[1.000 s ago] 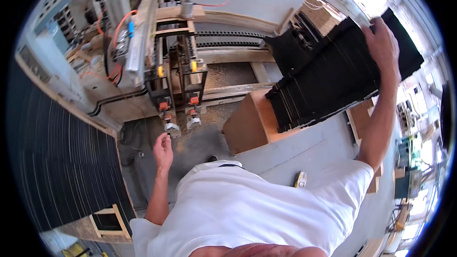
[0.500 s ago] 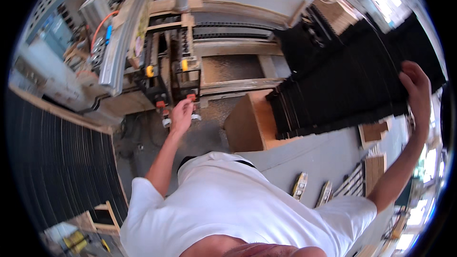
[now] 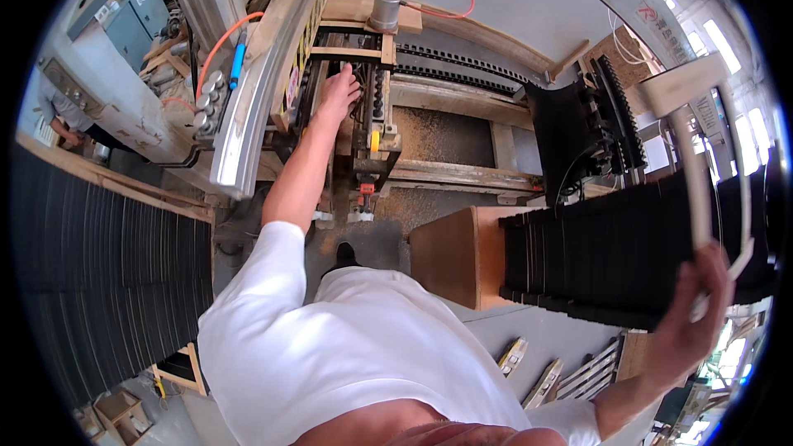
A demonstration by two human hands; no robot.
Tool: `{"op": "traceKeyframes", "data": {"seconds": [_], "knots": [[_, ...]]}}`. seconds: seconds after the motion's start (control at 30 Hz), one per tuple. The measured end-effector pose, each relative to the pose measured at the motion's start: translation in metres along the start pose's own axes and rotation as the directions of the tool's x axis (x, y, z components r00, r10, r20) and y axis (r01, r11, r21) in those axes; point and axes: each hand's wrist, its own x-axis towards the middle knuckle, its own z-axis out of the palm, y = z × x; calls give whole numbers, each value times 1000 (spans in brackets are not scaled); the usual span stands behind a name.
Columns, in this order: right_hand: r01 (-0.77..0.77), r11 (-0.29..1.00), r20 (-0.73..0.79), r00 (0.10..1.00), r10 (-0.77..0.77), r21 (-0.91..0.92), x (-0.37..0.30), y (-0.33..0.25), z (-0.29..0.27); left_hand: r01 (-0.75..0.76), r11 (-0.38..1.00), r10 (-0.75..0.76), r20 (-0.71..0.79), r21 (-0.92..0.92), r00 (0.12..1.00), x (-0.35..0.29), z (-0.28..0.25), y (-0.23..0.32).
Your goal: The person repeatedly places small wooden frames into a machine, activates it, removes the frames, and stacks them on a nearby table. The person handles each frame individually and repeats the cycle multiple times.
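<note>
My left hand point(image 3: 337, 95) reaches over the machine's clamp section, its fingers partly spread with nothing seen in them. Just beyond it lies a wooden crosspiece point(image 3: 351, 54), near a metal cylinder point(image 3: 385, 10). A yellow knob point(image 3: 375, 141) and a red clamp part point(image 3: 366, 190) sit on the machine's near end. At the far right, my right hand point(image 3: 698, 301) is closed around the lower end of a light wooden frame point(image 3: 700, 186). A broad board tops this frame, with slender legs running down from it. It is held upright in front of the black stack point(image 3: 595, 252).
That stack rests on a brown box-like stand point(image 3: 446, 252) at my right. Another tall dark stack point(image 3: 107, 256) fills the left side. A metal rail point(image 3: 248, 140) runs beside my left arm. Sawdust covers the floor point(image 3: 421, 205) under the machine. At the left edge a person point(image 3: 70, 120) is partly visible.
My left hand has moved forward from the clamp ends to deeper over the machine. My right hand, empty on the black stack before, has come nearer and now grips the wooden frame.
</note>
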Motion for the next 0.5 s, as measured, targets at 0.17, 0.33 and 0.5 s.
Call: {"op": "traceKeyframes", "data": {"seconds": [0.17,0.33,0.5], "knots": [[199,933,175,950,-259,301,11,-61,85,53,970,-87,-137,-238,987,81,-11,18],[150,830,219,926,-309,537,20,-82,180,14,921,-85,-166,-390,983,99,-16,19],[160,744,199,908,-369,649,32,-106,273,59,895,-143,-160,-442,977,55,-9,8]]}}
